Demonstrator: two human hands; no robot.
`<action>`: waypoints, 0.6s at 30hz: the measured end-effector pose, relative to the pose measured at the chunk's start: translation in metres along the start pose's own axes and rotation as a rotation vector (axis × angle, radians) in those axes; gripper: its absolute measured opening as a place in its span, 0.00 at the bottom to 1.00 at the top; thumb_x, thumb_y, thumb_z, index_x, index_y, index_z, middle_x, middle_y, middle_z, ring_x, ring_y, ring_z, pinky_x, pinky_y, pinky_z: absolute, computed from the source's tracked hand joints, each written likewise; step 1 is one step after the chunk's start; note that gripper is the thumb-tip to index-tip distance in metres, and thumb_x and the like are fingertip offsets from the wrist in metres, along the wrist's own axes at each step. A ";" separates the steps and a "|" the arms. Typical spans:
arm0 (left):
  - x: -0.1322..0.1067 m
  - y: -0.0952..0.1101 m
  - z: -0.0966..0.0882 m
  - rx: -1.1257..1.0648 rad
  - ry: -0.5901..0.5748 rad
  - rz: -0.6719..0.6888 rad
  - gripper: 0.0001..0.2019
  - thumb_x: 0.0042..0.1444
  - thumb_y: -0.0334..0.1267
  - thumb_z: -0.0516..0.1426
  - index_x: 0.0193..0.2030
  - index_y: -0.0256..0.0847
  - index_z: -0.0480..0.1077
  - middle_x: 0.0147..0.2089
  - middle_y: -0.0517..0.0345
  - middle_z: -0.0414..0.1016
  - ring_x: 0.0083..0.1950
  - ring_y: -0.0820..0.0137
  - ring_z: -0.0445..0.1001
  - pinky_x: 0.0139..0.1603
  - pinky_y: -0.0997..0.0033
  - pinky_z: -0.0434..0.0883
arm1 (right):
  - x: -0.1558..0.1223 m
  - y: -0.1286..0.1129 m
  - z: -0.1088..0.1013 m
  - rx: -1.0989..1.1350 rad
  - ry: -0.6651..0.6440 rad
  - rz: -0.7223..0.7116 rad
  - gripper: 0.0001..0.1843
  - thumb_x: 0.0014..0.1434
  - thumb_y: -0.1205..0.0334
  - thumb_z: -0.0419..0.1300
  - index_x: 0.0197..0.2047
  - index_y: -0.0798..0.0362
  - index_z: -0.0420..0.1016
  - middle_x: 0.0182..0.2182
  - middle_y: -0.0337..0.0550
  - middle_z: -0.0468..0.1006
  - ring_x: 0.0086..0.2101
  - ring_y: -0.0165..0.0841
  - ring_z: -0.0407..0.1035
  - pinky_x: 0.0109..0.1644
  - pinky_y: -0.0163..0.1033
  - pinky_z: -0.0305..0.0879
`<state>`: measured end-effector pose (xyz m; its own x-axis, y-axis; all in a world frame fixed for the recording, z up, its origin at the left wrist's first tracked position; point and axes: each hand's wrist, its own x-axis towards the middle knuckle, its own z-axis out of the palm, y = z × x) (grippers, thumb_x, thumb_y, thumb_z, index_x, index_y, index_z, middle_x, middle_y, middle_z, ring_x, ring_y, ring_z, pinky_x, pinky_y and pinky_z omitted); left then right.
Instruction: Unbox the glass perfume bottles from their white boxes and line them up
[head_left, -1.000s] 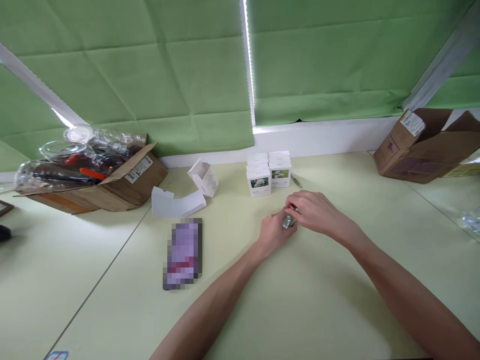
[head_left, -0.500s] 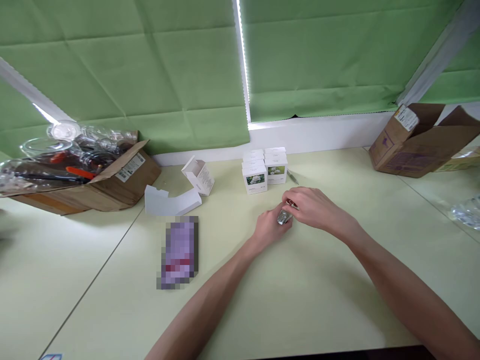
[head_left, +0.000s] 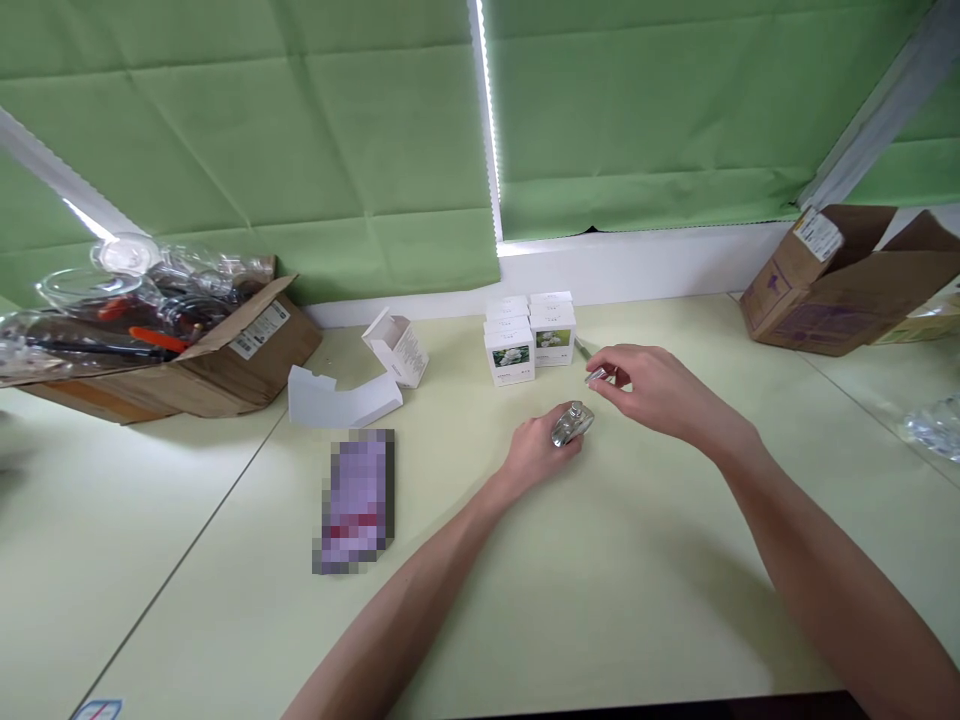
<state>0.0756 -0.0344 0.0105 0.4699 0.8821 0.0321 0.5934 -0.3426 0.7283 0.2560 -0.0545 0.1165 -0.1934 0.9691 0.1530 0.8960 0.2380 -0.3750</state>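
My left hand is wrapped round a small clear glass bottle with a silvery top, tilted just above the table. Up and to the right of it, my right hand pinches a small shiny silver cap, apart from the bottle. Behind my hands stand two rows of small white boxes with flower pictures on their fronts. A thin greyish stick-like thing lies beside the boxes, partly hidden by my right hand.
On the left are an opened white box, a folded white card piece and a blurred purple item. A carton of plastic-wrapped goods stands at far left, an open carton at far right. Green blinds hang behind the table.
My right hand has come away from the bottle, up and to the right, with the silver cap in its fingers. The bottle's top now shows. My left hand has hardly moved.
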 end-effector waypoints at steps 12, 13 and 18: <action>0.001 -0.007 0.000 -0.054 0.014 -0.008 0.17 0.57 0.41 0.57 0.54 0.47 0.73 0.44 0.61 0.81 0.42 0.66 0.78 0.40 0.72 0.70 | 0.025 0.054 0.050 -0.160 -0.293 0.147 0.13 0.58 0.71 0.57 0.44 0.52 0.79 0.44 0.48 0.80 0.41 0.37 0.74 0.36 0.37 0.61; 0.001 -0.007 0.000 -0.065 0.018 -0.006 0.17 0.58 0.42 0.57 0.54 0.47 0.73 0.43 0.61 0.81 0.42 0.66 0.78 0.40 0.72 0.70 | 0.025 0.055 0.050 -0.155 -0.295 0.150 0.14 0.58 0.71 0.58 0.46 0.52 0.79 0.45 0.48 0.80 0.41 0.38 0.74 0.37 0.37 0.62; 0.001 -0.008 0.002 -0.088 0.045 -0.004 0.17 0.57 0.41 0.59 0.53 0.46 0.73 0.42 0.61 0.81 0.40 0.68 0.77 0.40 0.73 0.70 | 0.020 0.048 0.035 -0.133 -0.236 0.156 0.22 0.62 0.65 0.57 0.60 0.54 0.72 0.53 0.52 0.78 0.49 0.41 0.72 0.45 0.39 0.64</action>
<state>0.0722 -0.0317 0.0038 0.4364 0.8979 0.0579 0.5347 -0.3106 0.7859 0.2815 -0.0217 0.0697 -0.1232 0.9852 -0.1196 0.9635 0.0899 -0.2522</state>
